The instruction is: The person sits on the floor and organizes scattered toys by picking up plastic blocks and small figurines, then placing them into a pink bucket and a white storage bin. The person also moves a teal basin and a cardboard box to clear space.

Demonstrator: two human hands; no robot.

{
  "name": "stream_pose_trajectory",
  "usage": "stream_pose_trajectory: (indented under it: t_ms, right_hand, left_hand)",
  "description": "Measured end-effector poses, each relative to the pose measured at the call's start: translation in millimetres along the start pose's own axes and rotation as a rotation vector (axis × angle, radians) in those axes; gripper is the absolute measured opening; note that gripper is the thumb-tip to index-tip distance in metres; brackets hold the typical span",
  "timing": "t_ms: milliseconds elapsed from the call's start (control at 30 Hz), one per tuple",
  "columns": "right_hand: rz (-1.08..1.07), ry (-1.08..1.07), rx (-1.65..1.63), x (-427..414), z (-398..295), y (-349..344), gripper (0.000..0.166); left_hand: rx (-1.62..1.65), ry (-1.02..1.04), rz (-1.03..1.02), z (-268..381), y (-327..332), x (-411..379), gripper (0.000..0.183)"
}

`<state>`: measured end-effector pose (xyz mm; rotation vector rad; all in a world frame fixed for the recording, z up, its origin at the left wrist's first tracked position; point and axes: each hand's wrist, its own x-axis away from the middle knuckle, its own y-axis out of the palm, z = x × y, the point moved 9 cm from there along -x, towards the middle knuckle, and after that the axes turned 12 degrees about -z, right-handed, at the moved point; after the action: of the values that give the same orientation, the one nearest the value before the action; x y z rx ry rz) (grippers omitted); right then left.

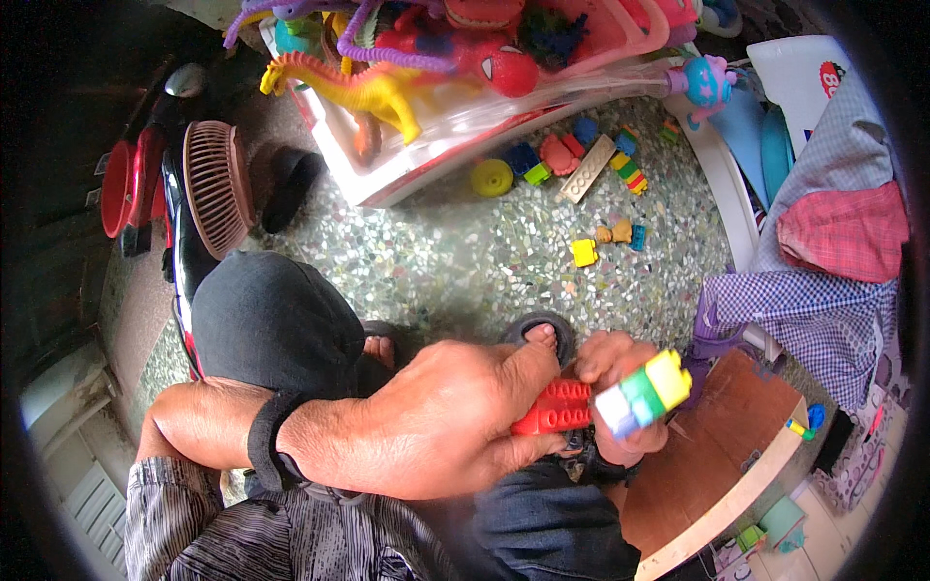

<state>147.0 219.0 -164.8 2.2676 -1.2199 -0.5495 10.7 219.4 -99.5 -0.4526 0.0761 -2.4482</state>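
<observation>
My left hand [429, 421] reaches across the lap and grips red toy building bricks [556, 408] between thumb and fingers. Close on its right, my right hand [625, 370] holds a short stack of toy bricks [643, 392], white, blue, green and yellow, slightly blurred. The red bricks and the stack are side by side; whether they touch, I cannot tell. On the speckled floor beyond lie a yellow brick [583, 253], a small tan figure [615, 232] with a blue brick [637, 237], and a beige studded bar [587, 168] among several coloured pieces.
A white box [378, 187] heaped with toys, including a yellow dinosaur [349, 87], stands ahead. Left are a pink basket [218, 190] and a dark shoe [292, 190]. A brown wooden board [716, 457] lies at the right, near checked cloth [799, 298].
</observation>
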Motion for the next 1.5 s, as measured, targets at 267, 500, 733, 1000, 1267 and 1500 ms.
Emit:
stream_pose_trajectory:
  t_ms: [267,500,733,1000,1267,1500]
  right_hand:
    - [-0.248,0.274,0.131,10,10,8,0.031]
    - [0.343,-0.113,-0.488,46,-3,-64,0.052]
    - [0.842,-0.494,-0.198,232,-159,-183,0.065]
    - [1.075,-0.964,-0.046,398,-267,-194,0.072]
    - [0.883,0.129,0.635,212,-96,-230,0.053]
    - [0.353,0.385,1.116,-35,61,-187,0.051]
  left_hand:
    - [0.043,-0.006,0.033,-4,-3,1,0.049]
    - [0.17,-0.068,-0.073,-4,5,0,0.068]
    - [0.239,0.063,-0.153,16,11,21,0.052]
    - [0.321,0.174,-0.169,25,7,26,0.052]
    - [0.26,0.266,-0.114,28,6,26,0.048]
    - [0.238,0.123,-0.24,15,18,14,0.039]
